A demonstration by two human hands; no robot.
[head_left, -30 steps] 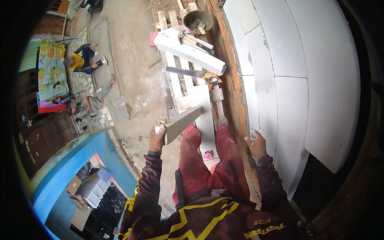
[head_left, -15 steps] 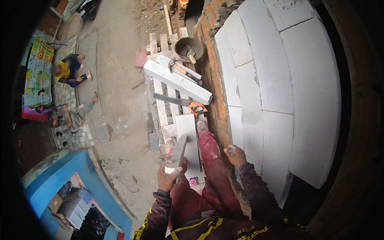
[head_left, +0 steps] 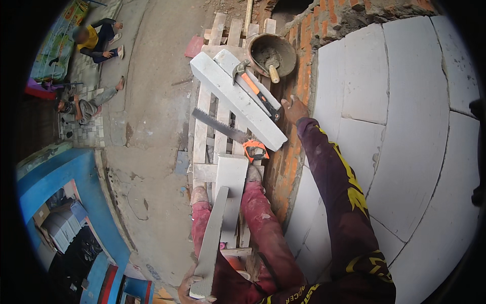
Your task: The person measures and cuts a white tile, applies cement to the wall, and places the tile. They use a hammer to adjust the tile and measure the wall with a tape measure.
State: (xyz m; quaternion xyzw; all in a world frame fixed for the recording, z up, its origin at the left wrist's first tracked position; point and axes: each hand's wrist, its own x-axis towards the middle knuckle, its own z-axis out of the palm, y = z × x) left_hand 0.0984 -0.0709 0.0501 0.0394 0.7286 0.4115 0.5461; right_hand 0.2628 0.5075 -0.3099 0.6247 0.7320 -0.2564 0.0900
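Observation:
My left hand (head_left: 188, 288) grips the near end of a narrow strip of pale aerated concrete block (head_left: 211, 243), which points away from me over my leg. My right hand (head_left: 296, 110) is stretched forward beside the brick ledge, its visible fingers apart and nothing seen in them. Just left of it lies a claw hammer (head_left: 257, 92) with an orange and black handle, on white block pieces (head_left: 238, 104). Nearer me rests a handsaw (head_left: 220, 125) with an orange handle. Another white block (head_left: 231, 175) lies lengthwise between my legs.
A wooden pallet (head_left: 203, 172) bears the blocks and tools. At its far end stands a bucket (head_left: 287, 46) of mortar with a trowel (head_left: 274, 74) in it. A white block wall (head_left: 359, 147) rises on the right above the brick ledge (head_left: 283, 175). Two people sit at far left.
My right hand has reached forward, from beside my knee to near the hammer and bucket. The left hand has drawn the block strip back toward me. The view has shifted.

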